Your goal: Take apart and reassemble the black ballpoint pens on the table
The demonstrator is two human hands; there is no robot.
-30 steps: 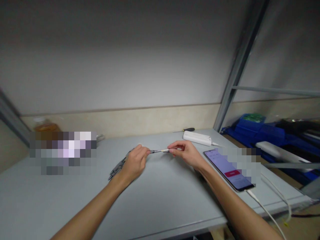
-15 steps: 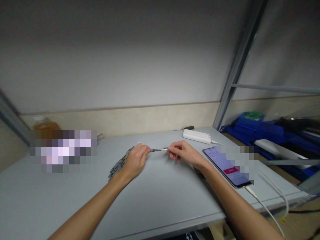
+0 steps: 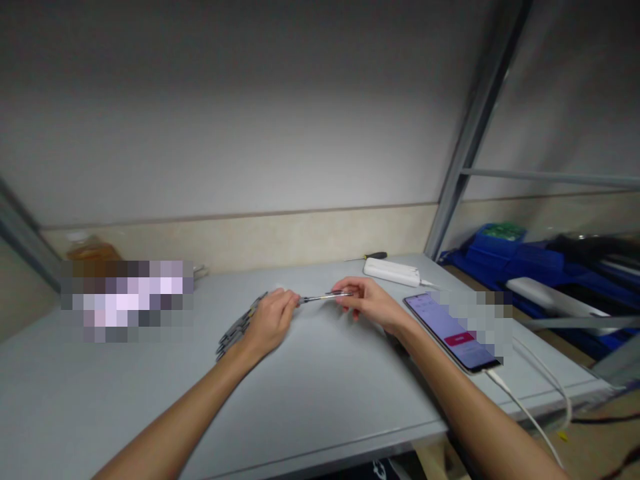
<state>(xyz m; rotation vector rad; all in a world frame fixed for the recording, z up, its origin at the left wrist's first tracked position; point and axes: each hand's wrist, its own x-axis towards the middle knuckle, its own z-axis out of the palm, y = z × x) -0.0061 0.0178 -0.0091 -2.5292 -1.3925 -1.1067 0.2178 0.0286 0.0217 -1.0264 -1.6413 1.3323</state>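
Observation:
A slim pen-like rod (image 3: 320,297), dark at its left end and pale or shiny farther along, spans the gap between my two hands. My left hand (image 3: 273,317) is closed, thumb and fingers pinching the rod's left end. On the other end my right hand (image 3: 367,303) pinches too, and a thin dark piece lies along the rod at these fingertips; whether it is a separate part I cannot tell. Beside and partly under my left hand lies a pile of slim grey pen-like pieces (image 3: 231,339) on the grey table (image 3: 320,393).
A phone (image 3: 443,330) with a white cable lies right of my right forearm. Behind it are a white power bank-like block (image 3: 391,272) and a screwdriver (image 3: 376,256). A bottle of amber liquid (image 3: 93,250) stands back left. Blue bins (image 3: 493,248) are beyond the metal post.
My right hand's fingers have shifted slightly and turned, and more of the rod shows across them. The rod now slants up a little toward the right. My left hand stays nearly in place.

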